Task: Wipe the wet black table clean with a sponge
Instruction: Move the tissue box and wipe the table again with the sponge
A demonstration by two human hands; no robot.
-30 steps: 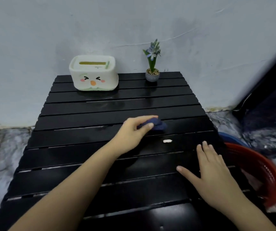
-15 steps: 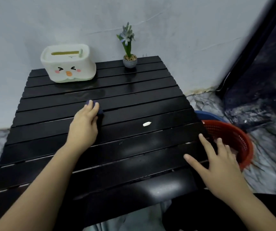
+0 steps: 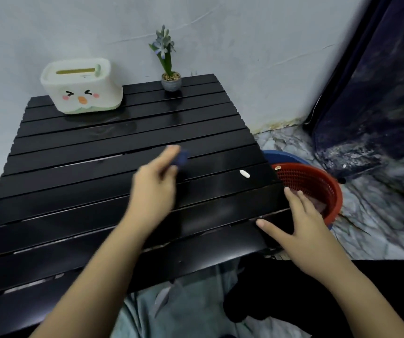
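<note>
My left hand (image 3: 153, 189), gripping the sponge (image 3: 181, 159), has swept back rightward across the desk (image 3: 74, 191); right hand (image 3: 303, 230) flat, wiping unfinished.

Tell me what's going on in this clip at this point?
A person is wiping a black slatted table with a dark blue sponge gripped in the left hand, blurred mid-stroke. The right hand rests open on the table's right edge. A small white scrap lies to the right of the sponge, near a red basket beside the table.
</note>
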